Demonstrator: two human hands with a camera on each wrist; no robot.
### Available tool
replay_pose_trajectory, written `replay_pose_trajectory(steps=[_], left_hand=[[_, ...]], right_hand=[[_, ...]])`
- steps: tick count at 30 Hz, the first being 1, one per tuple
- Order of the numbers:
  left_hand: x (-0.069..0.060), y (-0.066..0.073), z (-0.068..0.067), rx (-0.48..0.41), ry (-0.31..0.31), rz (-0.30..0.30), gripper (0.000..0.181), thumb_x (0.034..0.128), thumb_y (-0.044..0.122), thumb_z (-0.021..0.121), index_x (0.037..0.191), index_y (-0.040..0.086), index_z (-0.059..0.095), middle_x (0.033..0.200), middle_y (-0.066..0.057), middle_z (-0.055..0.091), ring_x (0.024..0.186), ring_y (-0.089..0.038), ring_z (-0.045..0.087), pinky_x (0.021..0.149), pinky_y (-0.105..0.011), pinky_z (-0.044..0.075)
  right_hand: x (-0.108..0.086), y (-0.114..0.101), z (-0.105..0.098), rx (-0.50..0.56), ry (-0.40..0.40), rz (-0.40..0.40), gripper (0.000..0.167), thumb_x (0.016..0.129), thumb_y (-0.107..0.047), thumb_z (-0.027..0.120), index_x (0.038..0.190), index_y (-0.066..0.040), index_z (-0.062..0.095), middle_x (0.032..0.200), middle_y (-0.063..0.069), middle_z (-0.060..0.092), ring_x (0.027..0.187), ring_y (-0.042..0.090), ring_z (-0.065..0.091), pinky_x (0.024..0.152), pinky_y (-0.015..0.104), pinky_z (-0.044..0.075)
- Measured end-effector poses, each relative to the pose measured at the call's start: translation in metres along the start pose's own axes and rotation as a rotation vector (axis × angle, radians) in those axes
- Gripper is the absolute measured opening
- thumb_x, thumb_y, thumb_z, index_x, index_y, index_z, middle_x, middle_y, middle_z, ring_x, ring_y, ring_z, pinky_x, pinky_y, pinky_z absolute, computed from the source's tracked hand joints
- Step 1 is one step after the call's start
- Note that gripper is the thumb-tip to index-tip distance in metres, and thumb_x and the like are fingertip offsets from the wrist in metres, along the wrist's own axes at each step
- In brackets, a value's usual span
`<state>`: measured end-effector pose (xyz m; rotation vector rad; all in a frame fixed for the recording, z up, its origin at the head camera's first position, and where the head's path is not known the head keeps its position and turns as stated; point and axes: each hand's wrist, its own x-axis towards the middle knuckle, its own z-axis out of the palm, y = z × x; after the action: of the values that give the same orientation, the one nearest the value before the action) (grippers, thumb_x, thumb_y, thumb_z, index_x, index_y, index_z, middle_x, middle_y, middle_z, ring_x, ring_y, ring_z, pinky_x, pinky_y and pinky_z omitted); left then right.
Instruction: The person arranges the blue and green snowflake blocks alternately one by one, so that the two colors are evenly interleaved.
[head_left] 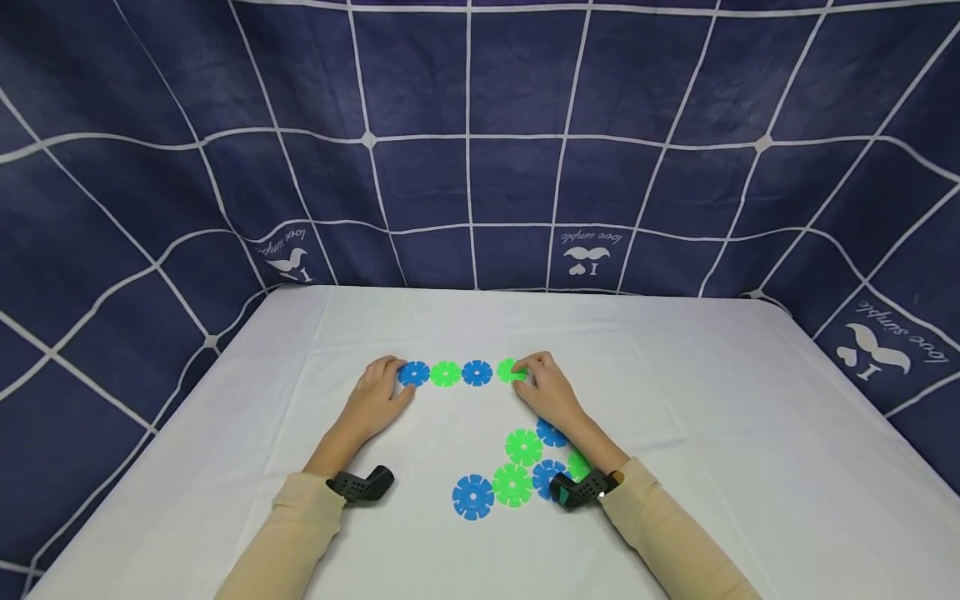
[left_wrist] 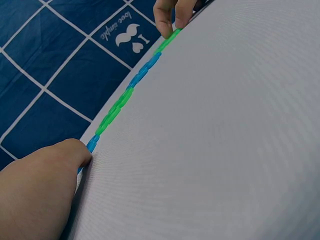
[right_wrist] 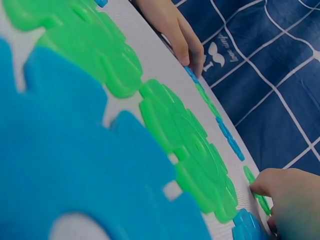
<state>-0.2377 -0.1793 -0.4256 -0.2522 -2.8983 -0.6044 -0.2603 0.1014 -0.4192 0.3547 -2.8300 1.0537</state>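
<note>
Four notched plastic building discs, blue and green by turns, lie flat in a row on the white table. My left hand (head_left: pixel 373 398) holds the blue disc (head_left: pixel 415 373) at the left end, thumb and fingers at its edges. Against it stand a green disc (head_left: pixel 446 374) and then another blue disc (head_left: pixel 477 372). Past a small gap, my right hand (head_left: pixel 553 392) pinches the green disc (head_left: pixel 509 370) by its edges with thumb and forefinger. The left wrist view shows the row edge-on, with the left hand (left_wrist: pixel 47 175) partly covering its blue disc.
Nearer the body lie loose discs: a blue one (head_left: pixel 472 497), green ones (head_left: pixel 512 485) (head_left: pixel 523 447) and more blue ones (head_left: pixel 551 432), some partly under the right forearm and wrist camera. A dark blue checked cloth (head_left: pixel 510 183) hangs behind the table (head_left: pixel 420 542).
</note>
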Motion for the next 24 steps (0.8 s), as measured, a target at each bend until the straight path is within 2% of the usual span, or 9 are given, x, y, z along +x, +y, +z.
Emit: replay_pose_trajectory(steps=[16, 24], left_hand=[[0.0007, -0.0013, 0.0009, 0.002, 0.009, 0.007, 0.054, 0.0884, 0.031, 0.05, 0.13, -0.002, 0.041, 0.136, -0.022, 0.037, 0.129, -0.036, 0.031, 0.107, -0.051, 0.027], [0.0003, -0.0021, 0.0023, 0.007, 0.011, -0.001, 0.053, 0.0885, 0.031, 0.05, 0.13, -0.001, 0.041, 0.136, -0.021, 0.037, 0.129, -0.035, 0.031, 0.107, -0.051, 0.027]], right_hand=[[-0.0011, 0.0013, 0.0013, -0.003, 0.003, -0.071, 0.022, 0.084, -0.022, 0.061, 0.105, -0.015, 0.065, 0.113, 0.008, 0.053, 0.081, 0.016, 0.048, 0.07, 0.027, 0.041], [-0.0019, 0.0006, 0.0013, -0.005, -0.007, -0.08, 0.023, 0.085, -0.022, 0.06, 0.106, -0.015, 0.065, 0.112, 0.008, 0.053, 0.081, 0.016, 0.049, 0.069, 0.026, 0.041]])
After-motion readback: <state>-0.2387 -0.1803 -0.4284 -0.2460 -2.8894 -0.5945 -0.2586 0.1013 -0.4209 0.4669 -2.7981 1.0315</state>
